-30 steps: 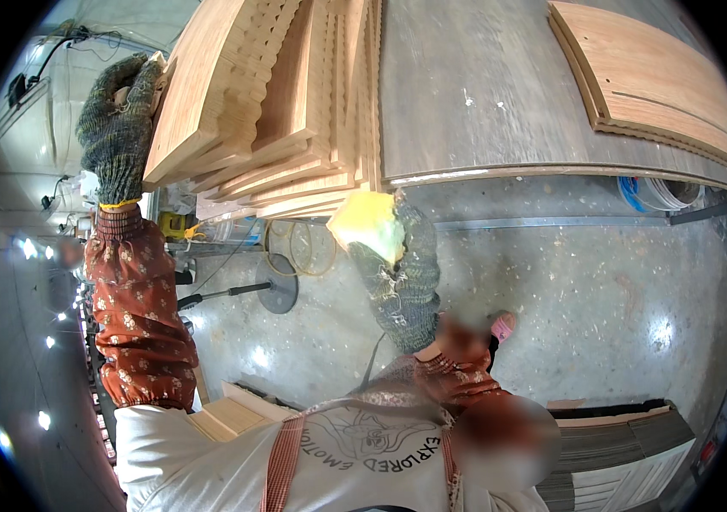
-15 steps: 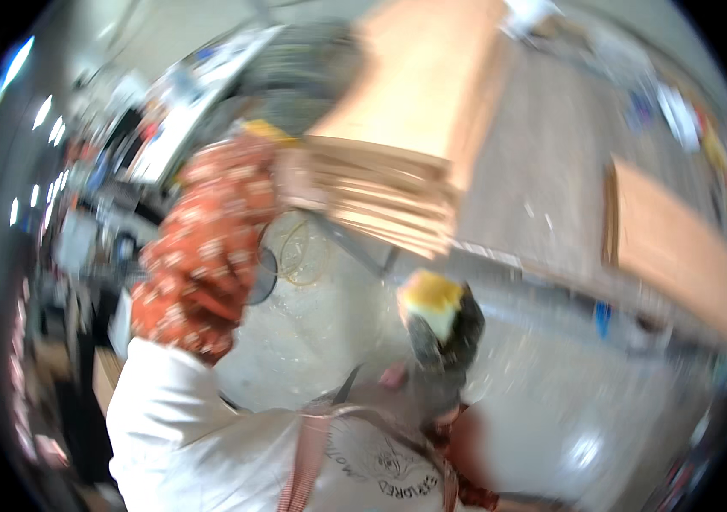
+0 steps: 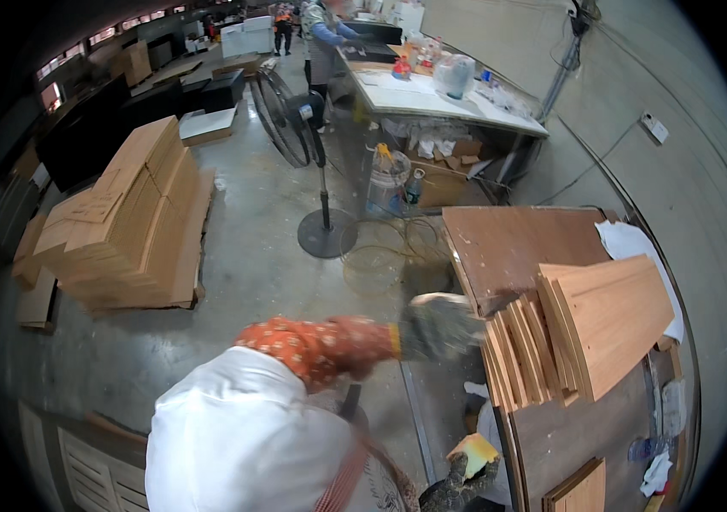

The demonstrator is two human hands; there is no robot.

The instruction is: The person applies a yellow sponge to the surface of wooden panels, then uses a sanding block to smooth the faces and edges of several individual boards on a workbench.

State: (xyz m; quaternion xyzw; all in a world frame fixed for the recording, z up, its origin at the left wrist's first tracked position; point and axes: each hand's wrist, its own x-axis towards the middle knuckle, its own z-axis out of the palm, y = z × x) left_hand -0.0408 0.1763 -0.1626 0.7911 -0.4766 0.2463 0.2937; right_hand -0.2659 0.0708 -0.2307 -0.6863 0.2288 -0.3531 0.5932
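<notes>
My left hand (image 3: 442,328), in a dark work glove below a patterned orange sleeve, reaches out to the near left end of a stack of thin wooden boards (image 3: 619,320). Motion smears its fingers, so I cannot tell whether they touch the boards. Lower down, beside the table's edge, my right hand (image 3: 457,491), also in a dark glove, is closed around a yellow and pale sponge-like block (image 3: 475,450). The boards lie fanned and uneven on a brown worktable (image 3: 585,435). A smaller pile of boards (image 3: 578,488) lies nearer on the same table.
A black pedestal fan (image 3: 323,230) stands ahead on the concrete floor, beside coiled yellowish tubing (image 3: 380,256). Flat cardboard (image 3: 137,222) is stacked at the left. A bucket (image 3: 387,183) stands below a white table (image 3: 432,94). Another person (image 3: 322,43) works farther back.
My view has swung to the left, bringing the fan and cardboard stack into sight. The boards now appear on the right. The block is still in my right hand.
</notes>
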